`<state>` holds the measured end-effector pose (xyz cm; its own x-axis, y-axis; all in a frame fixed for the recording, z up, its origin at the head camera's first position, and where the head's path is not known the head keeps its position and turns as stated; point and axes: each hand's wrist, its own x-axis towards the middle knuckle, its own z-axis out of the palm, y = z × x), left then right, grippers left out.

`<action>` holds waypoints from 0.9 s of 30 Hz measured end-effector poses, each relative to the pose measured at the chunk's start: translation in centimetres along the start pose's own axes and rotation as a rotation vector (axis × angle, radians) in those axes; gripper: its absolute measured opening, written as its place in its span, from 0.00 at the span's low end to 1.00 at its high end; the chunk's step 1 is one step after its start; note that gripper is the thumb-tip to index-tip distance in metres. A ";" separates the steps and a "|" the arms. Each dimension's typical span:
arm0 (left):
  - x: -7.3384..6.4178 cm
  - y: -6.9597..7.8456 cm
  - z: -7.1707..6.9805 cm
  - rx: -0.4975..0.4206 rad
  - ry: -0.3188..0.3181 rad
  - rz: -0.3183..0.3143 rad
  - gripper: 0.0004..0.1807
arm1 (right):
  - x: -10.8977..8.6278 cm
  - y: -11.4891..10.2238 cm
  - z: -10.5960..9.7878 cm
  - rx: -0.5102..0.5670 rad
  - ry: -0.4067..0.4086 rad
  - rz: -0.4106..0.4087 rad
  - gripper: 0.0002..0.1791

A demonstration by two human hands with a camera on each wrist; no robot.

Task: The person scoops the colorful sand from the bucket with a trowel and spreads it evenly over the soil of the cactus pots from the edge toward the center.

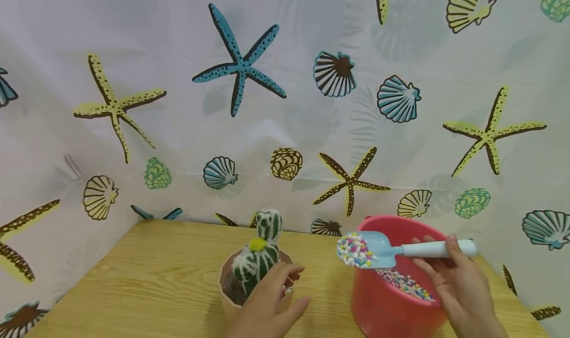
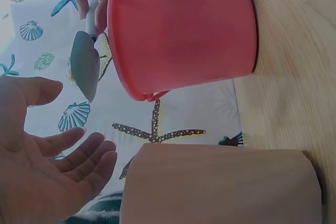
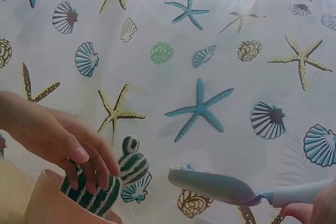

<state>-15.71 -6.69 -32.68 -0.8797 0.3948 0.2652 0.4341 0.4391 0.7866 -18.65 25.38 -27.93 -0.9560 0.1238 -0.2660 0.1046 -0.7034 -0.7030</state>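
My right hand (image 1: 463,283) grips the white handle of a light blue trowel (image 1: 387,259), held level above a red bucket (image 1: 378,298). Small multicoloured pebbles (image 1: 354,250) lie heaped in the scoop, and more pebbles (image 1: 407,283) show inside the bucket. A green cactus (image 1: 254,267) with white fuzz and a yellow flower stands in a peach-coloured pot (image 1: 229,298). Beside the cactus, over the pot's near right rim, my left hand (image 1: 267,298) is held with fingers relaxed and thumb apart, nothing in its grasp. A few pebbles show in the pot, partly hidden by that hand.
The wooden table (image 1: 169,268) carries the pot on the left and the bucket on the right. Behind and at both sides hangs a white curtain (image 1: 178,130) printed with starfish and shells. The bucket's handle (image 2: 160,95) hangs against its side.
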 end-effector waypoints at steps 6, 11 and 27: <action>-1.0 -0.8 -0.6 0.010 0.024 0.054 0.26 | -0.4 0.6 -0.1 0.049 -0.046 -0.004 0.24; -1.6 -1.3 -1.0 0.043 0.050 0.090 0.24 | -0.5 1.2 -0.1 0.056 -0.098 -0.012 0.22; -3.2 -3.3 -1.8 0.193 0.159 0.198 0.17 | -1.1 2.5 1.1 -0.044 -0.133 -0.040 0.24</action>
<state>-14.62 -10.83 -35.12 -0.7871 0.3634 0.4985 0.6154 0.5174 0.5945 -17.64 22.70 -28.69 -0.9872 0.0551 -0.1494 0.0747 -0.6682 -0.7403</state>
